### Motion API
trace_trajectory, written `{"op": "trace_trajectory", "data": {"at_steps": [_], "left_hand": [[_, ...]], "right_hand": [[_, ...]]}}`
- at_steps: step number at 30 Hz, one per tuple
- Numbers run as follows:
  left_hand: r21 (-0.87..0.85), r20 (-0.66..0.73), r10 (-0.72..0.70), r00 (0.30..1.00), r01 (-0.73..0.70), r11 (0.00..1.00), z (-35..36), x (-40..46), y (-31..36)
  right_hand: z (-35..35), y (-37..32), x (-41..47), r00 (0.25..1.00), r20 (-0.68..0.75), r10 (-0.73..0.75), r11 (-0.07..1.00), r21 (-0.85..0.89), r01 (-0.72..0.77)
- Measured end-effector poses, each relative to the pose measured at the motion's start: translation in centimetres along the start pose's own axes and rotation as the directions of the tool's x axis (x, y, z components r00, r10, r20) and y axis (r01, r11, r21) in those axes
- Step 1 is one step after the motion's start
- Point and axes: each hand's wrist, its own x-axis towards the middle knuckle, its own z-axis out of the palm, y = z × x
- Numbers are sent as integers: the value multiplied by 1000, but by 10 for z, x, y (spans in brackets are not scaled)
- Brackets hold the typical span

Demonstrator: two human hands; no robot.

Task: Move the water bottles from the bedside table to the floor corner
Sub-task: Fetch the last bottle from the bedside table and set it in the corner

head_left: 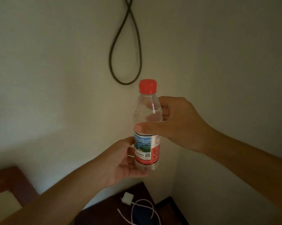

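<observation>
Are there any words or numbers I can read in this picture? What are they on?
None can be read.
Water bottle label: small print and a square code under a lake picture, too small and blurred to read.
White charger on the bedside table: no writing shows.

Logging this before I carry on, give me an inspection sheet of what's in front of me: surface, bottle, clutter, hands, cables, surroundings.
Surface: dark wooden bedside table, only partly in view at the bottom.
Job's things: one water bottle, red cap on, upright, held in the air above the table.
Clutter: white charger plug; dark blue object, unclear.
Hands: left hand holds the bottle's lower part; right hand grips its middle.
Cables: white cable loose on the table; dark cord looped on the wall.
Surroundings: pale wall corner; wooden headboard at left.
</observation>
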Motion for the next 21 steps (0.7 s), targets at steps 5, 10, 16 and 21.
{"op": "trace_trajectory", "data": {"at_steps": [5,10,16,21], "left_hand": [[105,179,-44,983,25,994,59,9,-7],[243,354,-146,924,59,968,120,17,-23],[388,541,-253,802,29,921,203,2,-63],[499,655,-335,677,-55,865,279,-41,-110]], "right_hand": [[-47,15,-42,981,-158,111,992,-38,-119],[-89,23,-98,908,-349,231,964,-45,-262],[-134,31,-187,762,-559,326,917,-9,-398],[-174,22,-283,634,-691,347,874,-7,-486]]}}
